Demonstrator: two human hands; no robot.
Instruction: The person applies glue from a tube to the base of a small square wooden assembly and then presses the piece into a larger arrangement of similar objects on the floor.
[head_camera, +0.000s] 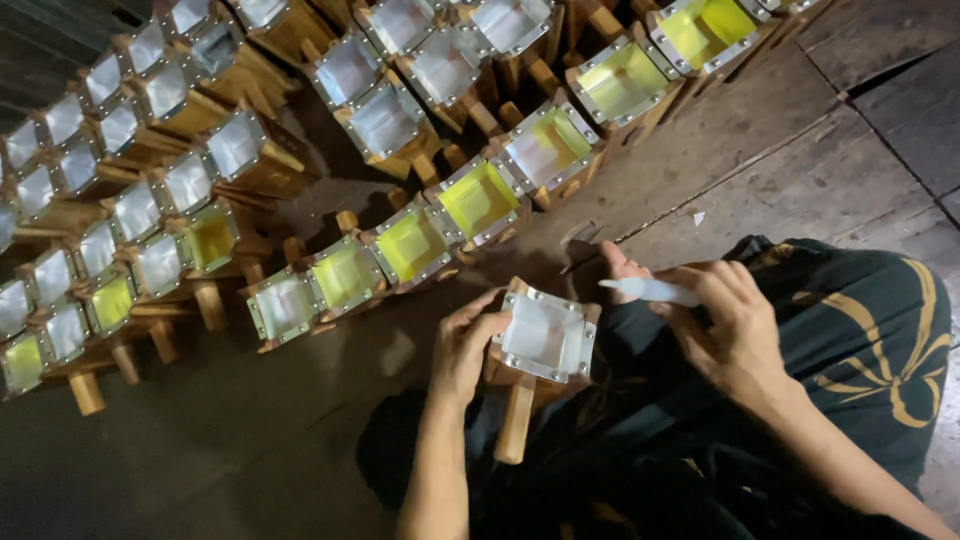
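Down on the lap: wooden frame (545, 340) with a white square face and a metal rim, handle pointing down toward the person.
Left hand (465, 350): fingers wrapped round the frame's left side, thumb up at the top corner, so it's gripping it.
Right hand (725, 320): fingers pinched on a thin white stick (650, 291), tip pointing left, just above and right of the frame, not touching it as far as I can see.
Floor (760, 160): dark wooden planks, pretty dim.
Rows: loads more of the same frames lying beyond the hands; the nearer ones, like this one (478, 200), have yellow faces, and the ones farther left (135, 210) look white or silvery.
Clothes: dark fabric with a gold pattern (890, 360).
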